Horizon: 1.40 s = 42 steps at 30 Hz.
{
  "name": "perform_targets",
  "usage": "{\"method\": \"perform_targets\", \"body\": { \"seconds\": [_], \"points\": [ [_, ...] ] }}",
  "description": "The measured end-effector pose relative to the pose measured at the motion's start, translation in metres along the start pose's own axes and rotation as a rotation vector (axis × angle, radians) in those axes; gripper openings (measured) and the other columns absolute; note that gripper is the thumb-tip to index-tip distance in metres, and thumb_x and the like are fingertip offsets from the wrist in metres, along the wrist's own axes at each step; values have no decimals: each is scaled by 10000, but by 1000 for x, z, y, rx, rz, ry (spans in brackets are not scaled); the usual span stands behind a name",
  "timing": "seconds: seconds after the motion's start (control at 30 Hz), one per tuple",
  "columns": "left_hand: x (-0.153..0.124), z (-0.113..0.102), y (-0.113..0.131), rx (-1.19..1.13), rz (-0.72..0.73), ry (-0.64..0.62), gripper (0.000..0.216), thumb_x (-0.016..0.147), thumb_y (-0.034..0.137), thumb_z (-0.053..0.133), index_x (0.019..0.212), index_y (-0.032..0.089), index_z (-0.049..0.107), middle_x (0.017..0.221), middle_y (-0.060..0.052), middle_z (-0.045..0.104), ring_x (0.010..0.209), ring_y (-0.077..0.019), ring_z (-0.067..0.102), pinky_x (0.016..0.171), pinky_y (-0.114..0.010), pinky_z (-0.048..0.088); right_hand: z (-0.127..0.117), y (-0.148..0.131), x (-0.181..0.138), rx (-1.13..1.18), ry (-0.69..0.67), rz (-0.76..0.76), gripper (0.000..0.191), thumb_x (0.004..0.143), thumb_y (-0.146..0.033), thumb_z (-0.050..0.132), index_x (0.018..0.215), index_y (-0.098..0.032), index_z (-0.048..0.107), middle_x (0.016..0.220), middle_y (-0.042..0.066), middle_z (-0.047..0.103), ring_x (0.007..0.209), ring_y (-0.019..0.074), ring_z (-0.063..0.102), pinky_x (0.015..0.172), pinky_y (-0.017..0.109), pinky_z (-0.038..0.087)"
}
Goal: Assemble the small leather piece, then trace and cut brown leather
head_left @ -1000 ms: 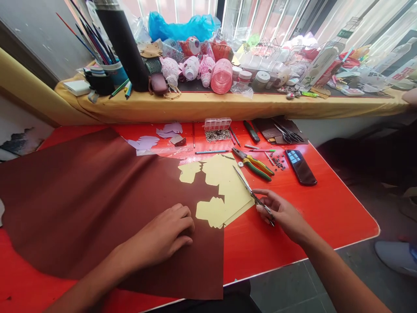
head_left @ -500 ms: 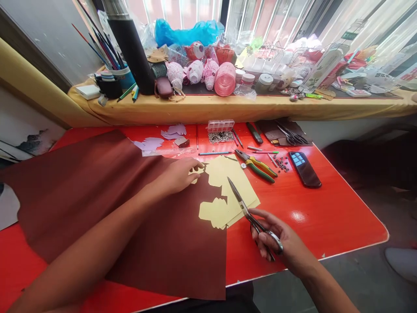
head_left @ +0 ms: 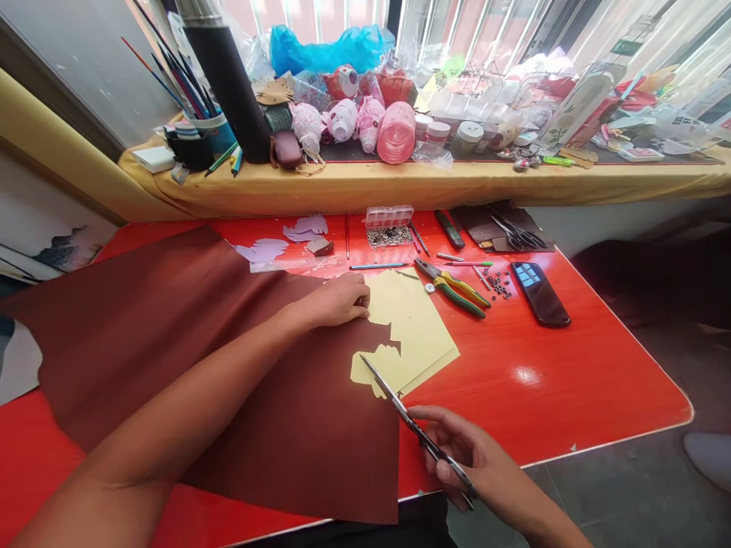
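Note:
A large dark brown leather sheet (head_left: 171, 342) covers the left half of the red table (head_left: 542, 380). Pale yellow paper templates (head_left: 411, 327) lie at its right edge. My left hand (head_left: 336, 301) rests on the upper corner of the leather with fingers curled onto a small yellow paper piece that it hides. My right hand (head_left: 474, 460) is near the table's front edge and grips slim silver scissors (head_left: 400, 407). Their closed blades point up and left, and the tip reaches the lower yellow template.
Green-handled pliers (head_left: 457, 289), a dark phone (head_left: 540, 293), small beads, a clear box of metal parts (head_left: 389, 217), pens and purple paper scraps (head_left: 266, 249) lie at the back of the table. A cluttered yellow shelf (head_left: 400, 186) with a black flask, brushes and pink figures runs behind.
My left hand moved from the middle of the leather up to its top corner and covered the small yellow piece. My right hand lifted the scissors and drew them down toward the front edge.

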<state>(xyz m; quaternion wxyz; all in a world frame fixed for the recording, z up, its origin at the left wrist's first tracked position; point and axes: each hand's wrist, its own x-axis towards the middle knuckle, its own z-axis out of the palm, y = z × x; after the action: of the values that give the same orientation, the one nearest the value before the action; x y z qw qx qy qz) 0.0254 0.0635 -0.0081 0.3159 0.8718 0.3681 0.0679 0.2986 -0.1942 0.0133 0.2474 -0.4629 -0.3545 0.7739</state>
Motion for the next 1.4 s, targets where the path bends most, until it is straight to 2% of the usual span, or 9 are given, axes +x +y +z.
{"method": "perform_targets", "body": {
  "seconds": [0.17,0.43,0.63,0.7,0.8,0.9,1.03,1.2,1.4],
  "points": [
    [0,-7,2,-71,29,28,137,869,325,694,812,204,664,1015,-73,640,1042,-257,567,874,-346,449,7,-5,-1,-26,-7,7,648,883,-508,823,1448,-294,589,864,-29,542,560,59,446,512,217,379],
    [-11,-13,10,-289,-38,5,197,913,391,646,884,197,641,880,-17,683,642,-136,573,613,-277,445,16,-1,-3,-32,-16,68,690,842,-301,833,1481,-282,573,847,-35,519,661,90,454,541,206,354],
    [-12,-10,10,-342,-66,27,175,882,373,680,876,199,660,876,-20,692,732,-163,606,704,-295,471,24,-3,9,-45,-11,35,693,864,-418,842,1488,-296,565,920,-19,511,671,93,491,579,235,398],
    [-14,-9,9,-329,-80,94,196,893,382,671,967,200,672,992,-48,701,830,-190,633,750,-314,483,27,-6,11,-58,-7,32,709,874,-468,835,1501,-293,553,915,-23,504,643,87,497,588,249,413],
    [-30,-7,11,-234,-124,345,205,925,378,647,1041,209,652,1113,-71,685,996,-230,632,823,-343,484,27,-10,12,-62,10,25,733,876,-527,829,1507,-288,543,904,-25,497,635,88,497,588,254,415],
    [-62,-1,18,-122,-204,391,150,972,349,601,903,218,621,915,-28,685,840,-206,616,731,-336,456,27,-11,12,-65,20,33,748,869,-560,830,1502,-282,544,898,-26,496,635,91,493,590,259,422],
    [-108,19,34,47,-110,269,148,1021,304,566,922,217,634,928,-31,704,842,-211,637,730,-346,478,28,-14,15,-60,3,33,756,864,-573,833,1497,-279,545,889,-26,505,647,98,489,587,258,413],
    [-130,49,46,235,116,363,182,1061,186,504,1037,189,684,1134,-89,723,1030,-237,657,902,-379,538,32,-19,24,-68,-13,28,748,875,-580,823,1497,-276,537,890,-14,538,666,105,481,582,251,392],
    [-133,70,45,394,222,487,191,1046,119,522,1067,161,707,1156,-106,749,1039,-250,682,910,-407,547,36,-17,23,-45,23,27,766,857,-587,841,1499,-290,548,948,6,528,747,121,482,592,235,382]
  ]
}}
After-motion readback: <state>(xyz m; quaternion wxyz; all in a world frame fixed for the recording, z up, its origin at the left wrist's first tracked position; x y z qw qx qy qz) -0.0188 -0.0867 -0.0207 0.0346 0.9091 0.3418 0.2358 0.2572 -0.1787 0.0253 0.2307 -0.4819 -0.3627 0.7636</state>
